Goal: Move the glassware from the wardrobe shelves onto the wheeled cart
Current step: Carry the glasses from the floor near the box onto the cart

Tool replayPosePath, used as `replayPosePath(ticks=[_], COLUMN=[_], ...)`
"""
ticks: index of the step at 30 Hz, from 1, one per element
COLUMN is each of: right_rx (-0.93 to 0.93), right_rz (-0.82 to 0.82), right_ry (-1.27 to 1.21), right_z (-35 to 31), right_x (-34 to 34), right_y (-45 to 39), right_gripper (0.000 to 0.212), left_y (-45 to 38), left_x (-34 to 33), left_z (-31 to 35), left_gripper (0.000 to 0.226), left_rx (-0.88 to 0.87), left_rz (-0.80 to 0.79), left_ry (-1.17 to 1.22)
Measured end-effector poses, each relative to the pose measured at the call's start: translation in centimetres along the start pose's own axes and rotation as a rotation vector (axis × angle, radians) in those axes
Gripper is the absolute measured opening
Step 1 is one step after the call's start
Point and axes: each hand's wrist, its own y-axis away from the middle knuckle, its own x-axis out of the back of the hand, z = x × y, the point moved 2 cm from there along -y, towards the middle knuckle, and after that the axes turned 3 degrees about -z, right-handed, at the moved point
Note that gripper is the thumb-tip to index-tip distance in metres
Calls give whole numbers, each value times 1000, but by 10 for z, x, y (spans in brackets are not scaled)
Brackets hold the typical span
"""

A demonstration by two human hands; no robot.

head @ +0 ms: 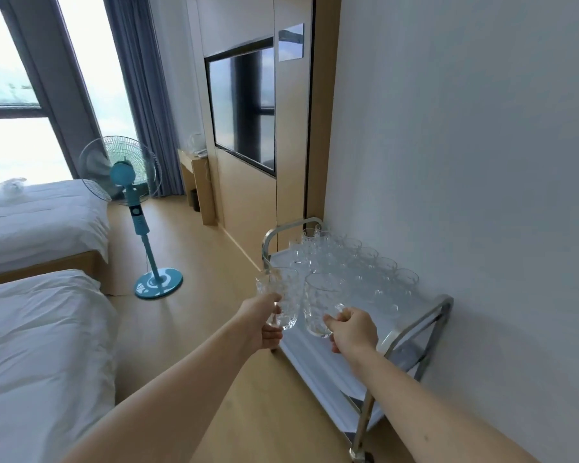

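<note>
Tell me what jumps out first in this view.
Two patterned glasses held out side by side: the left hand grips one glass, the right hand the other glass, above the wheeled cart. Behind them, rows of glassware crowd its top shelf.

Two bare forearms come into the picture from the bottom edge, one from about 7 o'clock and one from about 5 o'clock. No sleeve covers them as far as the frame shows. The left hand [263, 324] and the right hand [351, 330] wear no glove. No ring, watch or bracelet shows at the wrists or on the fingers that can be seen. On the right forearm, near the 5 o'clock corner, there is a small dark spot.
</note>
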Motion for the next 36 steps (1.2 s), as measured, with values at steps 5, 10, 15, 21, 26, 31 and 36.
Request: replayPosePath(ticks=[5, 10, 15, 21, 26, 31, 36], right_rx=[-53, -121, -207, -256, -377, -445, -506], right_rz=[69, 142, 190, 234, 261, 286, 310], right_ry=[-2, 27, -18, -67, -92, -82, -86], right_z=[-2, 10, 31, 61, 91, 118, 138], right_x=[-19, -23, -29, -37, -45, -42, -42], right_y=[-19, -41, -74, -132, -165, -200, -224], right_gripper=[36, 35, 31, 35, 34, 31, 23], left_y=[-44, -81, -119, -180, -225, -262, -293], left_x=[8, -6, -26, -59, -93, -126, -154], left_z=[21, 30, 29, 38, 36, 23, 15], left_gripper=[29, 29, 31, 32, 30, 28, 28], left_rx=[35, 60, 83, 84, 173, 213, 237], left_rz=[-67, -133, -190, -216, -240, -283, -315], left_ry=[-40, -59, -115, -165, -194, -211, -243])
